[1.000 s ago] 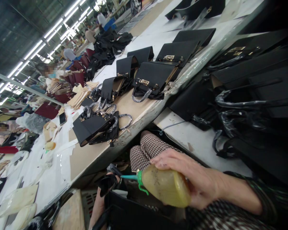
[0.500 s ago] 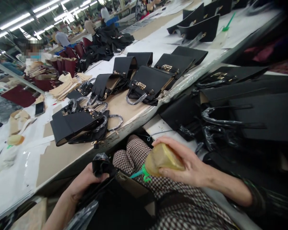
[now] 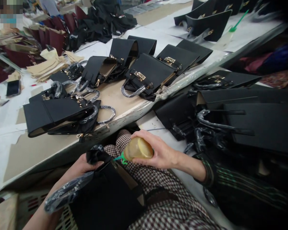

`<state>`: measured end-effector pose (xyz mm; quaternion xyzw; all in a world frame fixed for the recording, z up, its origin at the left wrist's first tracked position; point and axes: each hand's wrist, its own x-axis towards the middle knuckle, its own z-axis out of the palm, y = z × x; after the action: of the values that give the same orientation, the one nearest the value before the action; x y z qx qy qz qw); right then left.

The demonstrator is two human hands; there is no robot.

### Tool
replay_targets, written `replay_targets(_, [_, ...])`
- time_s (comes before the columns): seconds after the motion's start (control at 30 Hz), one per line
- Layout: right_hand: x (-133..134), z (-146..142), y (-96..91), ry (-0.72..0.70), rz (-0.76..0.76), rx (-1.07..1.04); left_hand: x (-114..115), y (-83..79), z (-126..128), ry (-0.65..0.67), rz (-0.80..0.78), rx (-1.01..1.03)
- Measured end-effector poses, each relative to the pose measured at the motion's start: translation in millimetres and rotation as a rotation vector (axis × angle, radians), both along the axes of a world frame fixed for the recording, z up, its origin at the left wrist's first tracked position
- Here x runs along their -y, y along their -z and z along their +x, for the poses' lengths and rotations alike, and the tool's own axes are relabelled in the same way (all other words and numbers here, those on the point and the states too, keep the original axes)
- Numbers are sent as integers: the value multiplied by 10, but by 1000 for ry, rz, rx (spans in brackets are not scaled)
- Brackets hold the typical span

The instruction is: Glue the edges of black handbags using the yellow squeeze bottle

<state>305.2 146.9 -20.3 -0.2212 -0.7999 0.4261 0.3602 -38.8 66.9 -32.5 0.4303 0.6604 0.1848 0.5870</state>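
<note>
My right hand (image 3: 158, 153) is wrapped round a yellowish squeeze bottle (image 3: 138, 149) with a green nozzle (image 3: 118, 157) that points left at the top of a black handbag (image 3: 105, 198) lying on my lap. My left hand (image 3: 83, 166) grips the bag's upper edge beside a plastic-wrapped part (image 3: 97, 155). One plastic-wrapped handle (image 3: 67, 190) of this bag sticks out to the lower left. My checked trousers (image 3: 163, 204) show under the bag.
A long workbench (image 3: 120, 99) carries several black handbags (image 3: 146, 75) with gold clasps, one (image 3: 57, 115) nearest on the left. More black bags (image 3: 242, 118) are stacked on a side table at right. A phone (image 3: 13, 88), beige cut pieces (image 3: 45, 68) and dark red bags (image 3: 55, 36) lie farther back.
The view has tilted down and levelled. My right hand has carried the bottle down and left until its nozzle meets the bag's top. My left hand has come into view, gripping the bag.
</note>
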Motion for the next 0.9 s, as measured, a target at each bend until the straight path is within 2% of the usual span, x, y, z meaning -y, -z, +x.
replay_targets(0.2, [-27, 53, -44, -18, 16, 41, 12, 33, 27, 18, 23, -35])
replay_targets(0.6, [60, 281, -30, -90, -41, 148, 44, -69, 120, 105, 14, -88])
replay_targets(0.77, [126, 343, -28, -133, -73, 207, 61, -62, 136, 74, -5, -78])
replay_targets(0.9, [177, 391, -7, -177, -99, 260, 33, -162, 240, -16, -75, -114])
